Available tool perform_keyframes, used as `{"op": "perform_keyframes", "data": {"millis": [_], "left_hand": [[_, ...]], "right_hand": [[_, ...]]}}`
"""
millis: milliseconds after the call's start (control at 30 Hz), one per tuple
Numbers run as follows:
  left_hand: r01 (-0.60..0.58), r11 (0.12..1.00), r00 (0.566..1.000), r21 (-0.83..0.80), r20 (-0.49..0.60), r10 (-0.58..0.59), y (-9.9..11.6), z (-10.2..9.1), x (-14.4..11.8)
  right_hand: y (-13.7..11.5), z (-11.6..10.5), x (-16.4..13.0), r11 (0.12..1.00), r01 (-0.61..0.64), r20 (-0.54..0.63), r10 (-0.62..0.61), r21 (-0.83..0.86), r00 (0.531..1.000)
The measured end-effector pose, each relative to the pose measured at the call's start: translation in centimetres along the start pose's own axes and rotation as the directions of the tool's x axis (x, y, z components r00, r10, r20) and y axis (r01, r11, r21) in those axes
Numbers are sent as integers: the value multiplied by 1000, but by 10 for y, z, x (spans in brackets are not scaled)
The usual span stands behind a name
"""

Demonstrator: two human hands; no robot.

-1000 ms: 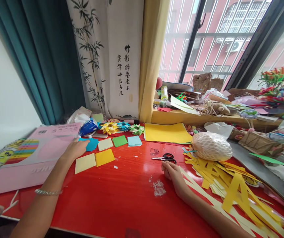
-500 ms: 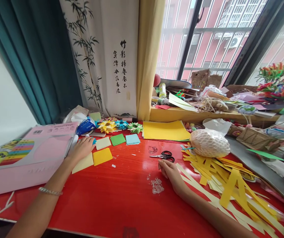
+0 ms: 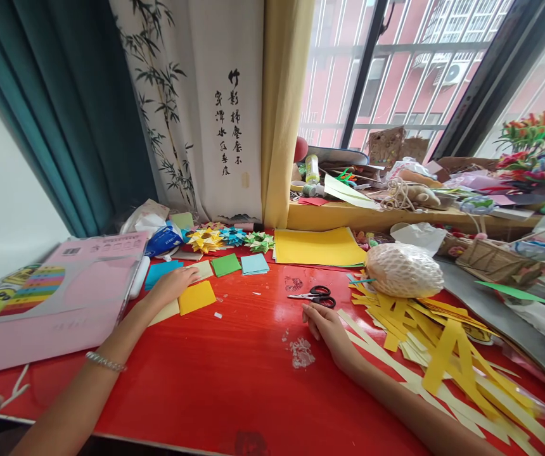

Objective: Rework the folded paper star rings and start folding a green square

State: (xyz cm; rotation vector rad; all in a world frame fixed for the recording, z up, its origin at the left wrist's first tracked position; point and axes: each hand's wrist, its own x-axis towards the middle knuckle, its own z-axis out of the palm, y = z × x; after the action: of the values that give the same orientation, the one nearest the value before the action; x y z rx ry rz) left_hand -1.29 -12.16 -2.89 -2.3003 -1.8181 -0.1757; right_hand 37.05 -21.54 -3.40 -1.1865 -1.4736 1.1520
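Note:
My left hand (image 3: 173, 284) lies flat on the red table (image 3: 234, 380), over a pale yellow paper square (image 3: 166, 311), and its fingertips touch a cream square (image 3: 203, 270). An orange-yellow square (image 3: 196, 296) lies just right of it and a blue square (image 3: 160, 272) just behind it. A green square (image 3: 226, 264) and a light blue stack (image 3: 255, 263) lie farther back. My right hand (image 3: 324, 323) rests on the table with its fingers curled and nothing in them, just in front of black-handled scissors (image 3: 313, 294).
A pink paper pack (image 3: 63, 297) lies at the left. Folded paper stars (image 3: 232, 239) and a yellow sheet (image 3: 317, 246) sit at the back. Yellow paper strips (image 3: 443, 342) and a net-wrapped round object (image 3: 403, 270) lie at the right. The window ledge (image 3: 396, 218) holds craft clutter.
My left hand has slid right, off the blue square and onto the cream and pale yellow squares. My right hand has stayed by the scissors.

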Motion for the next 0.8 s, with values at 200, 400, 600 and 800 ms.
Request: {"op": "perform_keyframes", "data": {"millis": [200, 400, 600, 800], "left_hand": [[37, 996, 999, 77, 23, -39, 3, -2, -2], [-2, 993, 1000, 115, 17, 0, 12, -8, -6], [0, 995, 1000, 99, 10, -1, 13, -4, 2], [4, 998, 1000, 63, 6, -5, 10, -1, 4]], "right_hand": [[-1, 0, 0, 1000, 1, -1, -1, -9, 1000], [-2, 0, -1, 1000, -2, 5, 2, -17, 1000], [-2, 1, -1, 1000, -9, 24, 10, -26, 1000], [-2, 2, -1, 999, -14, 33, 15, -35, 999]]}}
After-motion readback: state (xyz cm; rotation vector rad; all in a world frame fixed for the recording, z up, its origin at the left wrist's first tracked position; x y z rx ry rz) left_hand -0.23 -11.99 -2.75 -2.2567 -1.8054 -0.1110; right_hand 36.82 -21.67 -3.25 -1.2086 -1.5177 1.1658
